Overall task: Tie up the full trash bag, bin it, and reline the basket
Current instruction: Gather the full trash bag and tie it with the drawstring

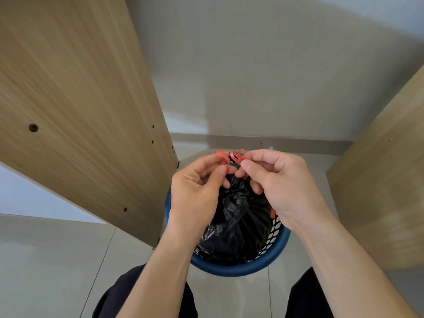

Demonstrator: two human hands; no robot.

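- both hands are up at the neck of the bag [238,216], right over the basket [238,268], with the bunched top sitting between them
- left hand [197,191] pinches the red string [237,157] between thumb and fingers, other fingers curled in against the plastic
- right hand [282,187] does the same from its side, thumb tip pressed on the string just beside the left thumb, so both are gripping it
- string loops poke up just above the fingertips, a short red bit also shows lower down by the right wrist
- can't really make out the knot itself, fingers cover the spot where the strands cross
- far rim of the basket is hidden behind hands and bag, left side mostly blocked by the forearm
- bag is black, crinkly and glossy, gathered tight at the top and filling the basket
- basket is blue with a mesh wall, sits on pale floor tiles [57,260] between two wood panels [80,99]
- dark trouser knees at the bottom edge, cut off
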